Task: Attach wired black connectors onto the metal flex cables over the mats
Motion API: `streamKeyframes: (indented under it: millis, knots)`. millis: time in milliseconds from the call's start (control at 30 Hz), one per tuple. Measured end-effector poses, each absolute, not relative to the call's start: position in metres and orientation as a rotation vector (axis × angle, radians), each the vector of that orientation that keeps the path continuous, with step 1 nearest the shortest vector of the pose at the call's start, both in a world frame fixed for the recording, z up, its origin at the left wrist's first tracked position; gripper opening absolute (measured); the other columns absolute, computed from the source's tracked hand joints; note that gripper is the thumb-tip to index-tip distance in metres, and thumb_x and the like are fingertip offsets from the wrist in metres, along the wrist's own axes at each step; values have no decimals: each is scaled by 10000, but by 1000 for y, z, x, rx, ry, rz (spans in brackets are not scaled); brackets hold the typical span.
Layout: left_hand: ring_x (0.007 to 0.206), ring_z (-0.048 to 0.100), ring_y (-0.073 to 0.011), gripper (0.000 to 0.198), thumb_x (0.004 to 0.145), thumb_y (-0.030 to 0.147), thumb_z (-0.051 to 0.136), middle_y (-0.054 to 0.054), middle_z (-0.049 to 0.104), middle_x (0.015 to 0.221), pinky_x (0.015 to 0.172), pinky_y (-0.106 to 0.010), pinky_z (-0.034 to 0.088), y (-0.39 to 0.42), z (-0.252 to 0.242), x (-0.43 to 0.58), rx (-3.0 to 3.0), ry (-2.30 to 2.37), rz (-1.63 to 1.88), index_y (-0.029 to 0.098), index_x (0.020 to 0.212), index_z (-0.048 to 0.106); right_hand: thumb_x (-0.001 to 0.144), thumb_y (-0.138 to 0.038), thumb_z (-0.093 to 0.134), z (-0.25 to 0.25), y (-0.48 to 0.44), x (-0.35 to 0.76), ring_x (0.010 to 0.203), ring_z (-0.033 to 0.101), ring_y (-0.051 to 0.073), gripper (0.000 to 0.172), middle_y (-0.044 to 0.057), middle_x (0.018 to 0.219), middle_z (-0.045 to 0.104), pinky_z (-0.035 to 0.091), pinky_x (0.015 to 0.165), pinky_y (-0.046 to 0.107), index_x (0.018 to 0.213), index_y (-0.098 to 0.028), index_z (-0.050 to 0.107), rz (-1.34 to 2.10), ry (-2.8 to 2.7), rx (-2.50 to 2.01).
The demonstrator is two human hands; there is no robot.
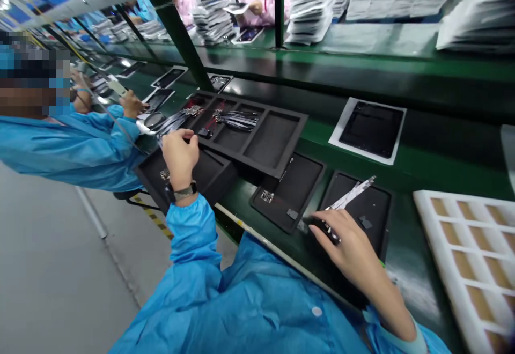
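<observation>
My left hand (181, 156), with a watch on its wrist, is over the left end of a black compartment tray (276, 139). Its fingers are curled in a pinch; what they hold is hidden. Close by lie bundles of thin flex cables (239, 120) with small connectors. My right hand (346, 241) is closed round a small dark part (329, 230). Pale narrow strips (350, 194) stick out past its fingers, over a black tablet-like shell (384, 204). To its left, another black shell (289, 190) carries a small circuit board (267, 197).
A dark panel on a white sheet (372, 128) lies behind. A white divided foam tray (446, 236) stands at the right. Stacks of wrapped panels (311, 5) fill the upper shelf. A co-worker in blue (72, 147) works at the left, beside a green post (181, 43).
</observation>
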State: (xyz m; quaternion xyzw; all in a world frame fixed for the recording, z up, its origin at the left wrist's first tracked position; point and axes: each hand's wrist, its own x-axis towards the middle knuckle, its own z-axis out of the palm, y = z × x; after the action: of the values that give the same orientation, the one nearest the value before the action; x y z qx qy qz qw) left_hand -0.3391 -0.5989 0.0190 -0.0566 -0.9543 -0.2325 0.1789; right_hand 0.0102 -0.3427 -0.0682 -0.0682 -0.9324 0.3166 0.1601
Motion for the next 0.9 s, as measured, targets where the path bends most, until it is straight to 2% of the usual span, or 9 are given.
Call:
streamKeyframes:
  millis: [133,267,333,533,667,800,900]
  knots:
    - [1293,566,-404,241,923,326,731,-218,711,1234,1121,-525,443,-582,9,-374,51,-2772,-510,151,1089,734,1045,-385,603,-82,-336,14,996,727,305,218,105,1057,776,594,894,467,1135,-239,737,1013,-2653,-223]
    - [1347,535,-443,289,884,382,809,-259,691,1285,1103,-557,447,-569,3,-384,144,-2847,-510,143,1032,746,1039,-406,598,-93,-333,17,1014,732,307,242,113,1076,782,605,896,476,1119,-241,755,1096,-2662,-240]
    - [1333,542,-429,262,856,352,821,-244,701,1262,1099,-538,448,-566,0,-386,160,-2829,-521,151,1012,758,1037,-410,595,-96,-332,18,1007,735,307,247,114,1066,788,607,900,483,1102,-240,762,1127,-2658,-232]
    - [1202,613,-374,133,846,174,686,-188,736,1098,1029,-484,491,-567,-4,-383,163,-2698,-681,175,957,761,1036,-423,593,-104,-328,19,1017,744,307,266,111,1073,796,604,934,495,1103,-236,769,1209,-2636,-233]
    - [1077,681,-319,110,867,167,644,-157,760,1060,996,-444,517,-569,1,-381,169,-2676,-749,178,931,734,1041,-443,584,-106,-326,21,1017,746,307,294,119,1083,793,600,930,491,1111,-224,769,1275,-2633,-246]
    - [1022,733,-242,158,923,187,596,-120,788,1085,970,-350,541,-571,9,-385,153,-2628,-817,166,1008,728,1047,-459,568,-105,-325,21,999,756,303,313,119,1083,792,606,913,480,1107,-224,766,1331,-2635,-259]
    - [968,747,-225,190,902,160,579,-115,796,1044,916,-314,554,-574,17,-395,146,-2570,-884,150,1007,737,1048,-460,568,-104,-324,21,987,764,300,314,116,1092,797,611,909,469,1113,-228,769,1343,-2637,-274]
